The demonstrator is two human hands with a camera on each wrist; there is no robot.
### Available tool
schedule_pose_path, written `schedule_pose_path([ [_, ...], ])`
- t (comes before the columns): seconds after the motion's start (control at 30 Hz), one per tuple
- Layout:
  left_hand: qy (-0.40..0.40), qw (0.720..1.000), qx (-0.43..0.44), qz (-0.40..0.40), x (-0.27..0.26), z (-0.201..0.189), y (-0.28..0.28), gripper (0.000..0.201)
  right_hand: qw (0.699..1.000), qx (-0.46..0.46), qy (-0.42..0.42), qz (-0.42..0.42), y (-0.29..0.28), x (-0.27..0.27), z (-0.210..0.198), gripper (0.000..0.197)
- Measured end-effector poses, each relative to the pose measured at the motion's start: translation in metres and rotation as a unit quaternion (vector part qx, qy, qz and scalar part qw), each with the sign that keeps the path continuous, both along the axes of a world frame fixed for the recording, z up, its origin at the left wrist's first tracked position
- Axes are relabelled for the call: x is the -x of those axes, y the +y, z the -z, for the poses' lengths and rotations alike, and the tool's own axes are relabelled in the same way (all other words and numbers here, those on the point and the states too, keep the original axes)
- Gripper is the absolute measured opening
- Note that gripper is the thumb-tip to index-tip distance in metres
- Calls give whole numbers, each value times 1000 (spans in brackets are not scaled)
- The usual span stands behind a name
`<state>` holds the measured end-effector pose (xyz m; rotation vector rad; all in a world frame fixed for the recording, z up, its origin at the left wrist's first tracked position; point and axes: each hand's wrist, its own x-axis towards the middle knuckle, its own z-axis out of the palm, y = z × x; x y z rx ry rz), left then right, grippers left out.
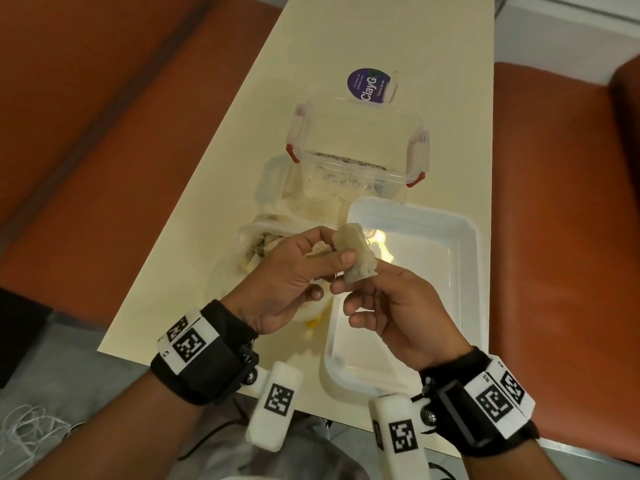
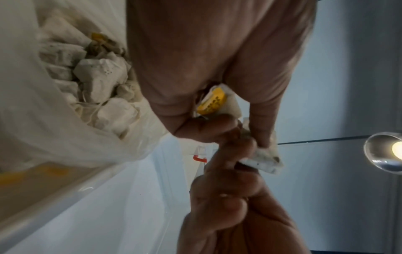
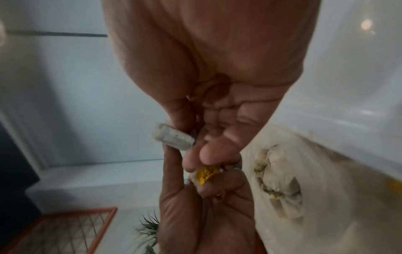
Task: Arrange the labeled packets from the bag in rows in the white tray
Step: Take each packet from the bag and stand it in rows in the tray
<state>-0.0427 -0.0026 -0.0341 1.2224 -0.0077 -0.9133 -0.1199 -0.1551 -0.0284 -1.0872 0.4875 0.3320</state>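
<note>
A packet is pinched between the thumb and fingers of the left hand and the fingertips of the right hand, above the near left corner of the white tray. A yellow label is tucked in the left palm. The bag of packets lies just left of the tray on the desk.

Black wrist straps, white tag plates printed with square black codes (two per wrist), white camera blocks, small metal screws.
</note>
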Motion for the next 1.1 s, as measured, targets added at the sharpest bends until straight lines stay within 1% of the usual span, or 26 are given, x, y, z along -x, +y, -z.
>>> schedule_pose_path([
  [0.07, -19, 999, -21, -17, -1, -1, -3, 8, 997, 82, -4, -5, -2, 1, 0, 21],
  [0.13, -36, 998, -45, -32, -4, 1, -5, 6, 989, 144, -9, 21, -6, 3, 1, 22],
  [0.2, -46, 996, -71, -29, -7, 4, -6, 4, 984, 173, -21, 45, -9, 3, 2, 21],
  [0.27, -54, 994, -93, -12, -8, 7, -7, 4, 977, 204, -47, 43, -11, 2, 1, 26],
  [0.33, -56, 992, -112, -1, -8, 8, -10, 11, 968, 239, -74, 34, -13, -1, 2, 29],
  [0.37, -55, 992, -116, 4, -9, 9, -11, 14, 963, 254, -86, 34, -14, -3, 2, 25],
  [0.43, -48, 992, -113, 11, -9, 10, -13, 13, 957, 269, -95, 47, -19, -8, 6, 15],
  [0.5, -40, 993, -109, 16, -11, 12, -15, 9, 961, 257, -77, 69, -28, -13, 15, 14],
  [0.6, -42, 992, -122, 11, -16, 17, -13, 19, 972, 209, -36, 96, -41, -21, 25, 17],
  [0.7, -31, 990, -140, -3, -19, 22, -9, 26, 972, 203, -4, 121, -57, -33, 41, 17],
  [0.8, -13, 990, -141, -15, -18, 27, -3, 27, 961, 245, 36, 119, -70, -51, 67, 19],
  [0.87, -14, 990, -142, -19, -17, 30, 0, 20, 953, 278, 51, 108, -73, -63, 84, 20],
  [0.93, -18, 990, -142, -18, -16, 30, 3, 7, 942, 322, 38, 88, -72, -73, 94, 18],
  [0.97, -18, 989, -142, -18, -16, 31, 4, 5, 936, 343, 25, 77, -71, -77, 97, 18],
  [1.03, -18, 989, -144, -19, -15, 31, 6, 7, 928, 364, 12, 78, -67, -86, 102, 17],
  [1.1, -17, 989, -146, -19, -14, 31, 8, 8, 924, 370, 11, 101, -64, -92, 109, 14],
])
